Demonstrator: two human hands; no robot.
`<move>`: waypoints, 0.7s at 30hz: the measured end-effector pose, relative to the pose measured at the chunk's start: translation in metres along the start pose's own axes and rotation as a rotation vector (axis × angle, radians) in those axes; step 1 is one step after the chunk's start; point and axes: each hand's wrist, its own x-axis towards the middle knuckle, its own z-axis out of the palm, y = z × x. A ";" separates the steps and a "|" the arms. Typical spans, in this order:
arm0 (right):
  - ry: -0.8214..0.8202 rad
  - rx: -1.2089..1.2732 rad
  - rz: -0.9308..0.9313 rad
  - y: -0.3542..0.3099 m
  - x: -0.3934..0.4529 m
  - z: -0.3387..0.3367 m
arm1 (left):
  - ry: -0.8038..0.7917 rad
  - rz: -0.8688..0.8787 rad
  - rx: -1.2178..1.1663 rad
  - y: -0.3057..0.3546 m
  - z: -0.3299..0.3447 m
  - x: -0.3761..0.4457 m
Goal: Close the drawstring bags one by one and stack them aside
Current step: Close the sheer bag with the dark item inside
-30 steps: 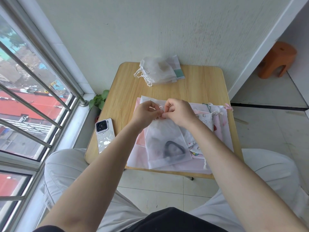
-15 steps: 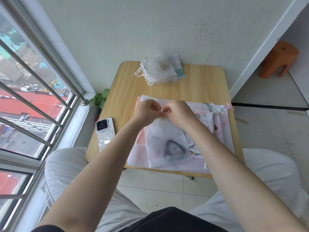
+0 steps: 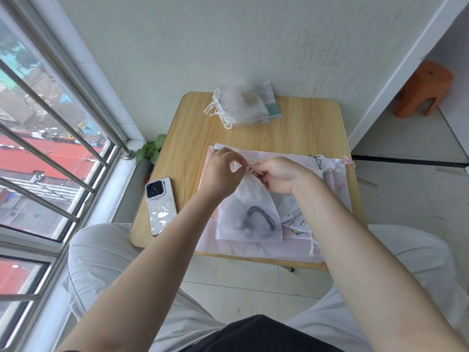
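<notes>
Left hand (image 3: 220, 174) and right hand (image 3: 280, 175) pinch the cords at the white bag (image 3: 247, 214) mouth between them, likely cinching it; closed bags (image 3: 241, 106) stacked beyond on the tabletop (image 3: 304, 128)

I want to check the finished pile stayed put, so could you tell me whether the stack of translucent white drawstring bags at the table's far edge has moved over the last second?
No. The stack of translucent white drawstring bags lies at the same spot on the wooden table's far edge against the wall.
</notes>
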 end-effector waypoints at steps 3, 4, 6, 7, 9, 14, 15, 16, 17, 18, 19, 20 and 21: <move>0.031 0.053 0.015 0.001 0.001 -0.001 | 0.009 -0.036 -0.036 0.000 0.001 -0.001; 0.050 0.064 0.014 0.000 0.000 -0.001 | 0.011 -0.046 -0.032 0.001 0.001 -0.001; 0.077 0.069 -0.004 0.000 -0.001 -0.002 | 0.014 -0.064 -0.006 0.003 0.000 0.000; 0.079 0.061 -0.019 0.000 -0.002 -0.003 | 0.008 -0.081 0.001 0.004 0.000 0.002; 0.076 0.054 -0.048 0.000 -0.003 -0.004 | -0.028 -0.132 -0.023 0.006 -0.002 0.005; 0.229 0.022 -0.116 0.001 -0.002 -0.008 | -0.234 -0.363 -0.284 0.012 -0.012 0.011; 0.268 -0.020 -0.129 0.003 -0.001 -0.007 | -0.284 -0.423 -0.345 0.013 -0.015 0.012; 0.308 -0.066 -0.144 0.004 0.000 -0.007 | -0.332 -0.472 -0.398 0.013 -0.018 0.012; 0.347 -0.112 -0.158 0.006 0.002 -0.005 | -0.371 -0.504 -0.444 0.012 -0.019 0.012; 0.386 -0.157 -0.168 0.008 0.004 -0.005 | -0.398 -0.520 -0.473 0.010 -0.021 0.013; 0.425 -0.199 -0.177 0.009 0.004 -0.005 | -0.411 -0.527 -0.480 0.007 -0.022 0.013; 0.462 -0.244 -0.190 0.010 0.004 -0.006 | -0.414 -0.529 -0.465 0.003 -0.023 0.013; 0.503 -0.292 -0.207 0.011 0.005 -0.008 | -0.414 -0.524 -0.434 -0.001 -0.025 0.012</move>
